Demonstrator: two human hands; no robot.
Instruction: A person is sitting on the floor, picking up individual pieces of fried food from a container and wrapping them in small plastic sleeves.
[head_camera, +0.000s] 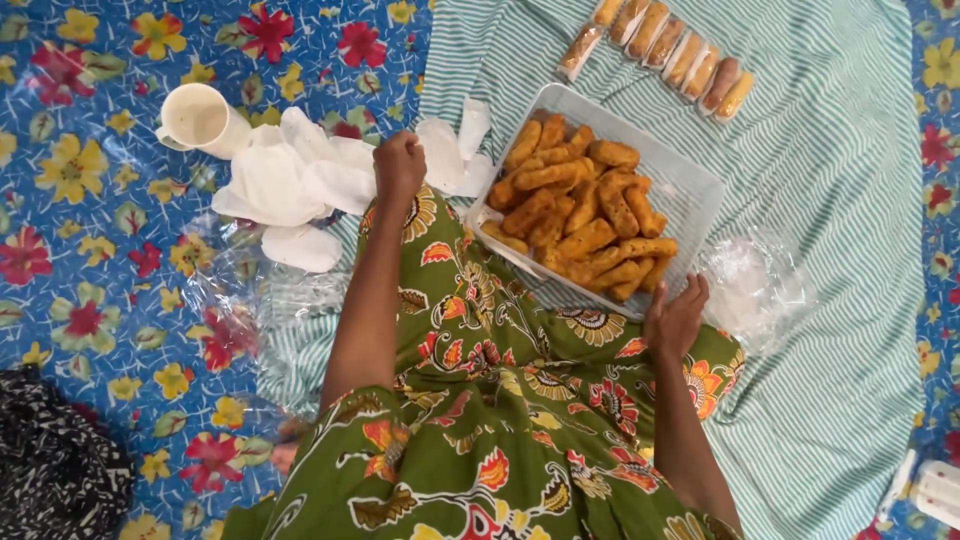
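My left hand (399, 166) is closed into a fist, resting on my knee beside a pile of white paper sheets (290, 180). Whether it pinches a sheet is hidden. My right hand (675, 318) lies with fingers spread at the near corner of a clear plastic tray (690, 195) that holds several golden fried sticks (580, 215). A row of fried sticks wrapped in clear plastic (660, 45) lies beyond the tray on a green striped cloth (850, 250).
A white cup (200, 120) stands on the blue flowered mat (90, 250) at the left. Crumpled clear plastic bags (755, 280) lie right of the tray. More clear plastic (240, 290) lies left of my green patterned dress. Dark patterned fabric (55, 470) sits bottom left.
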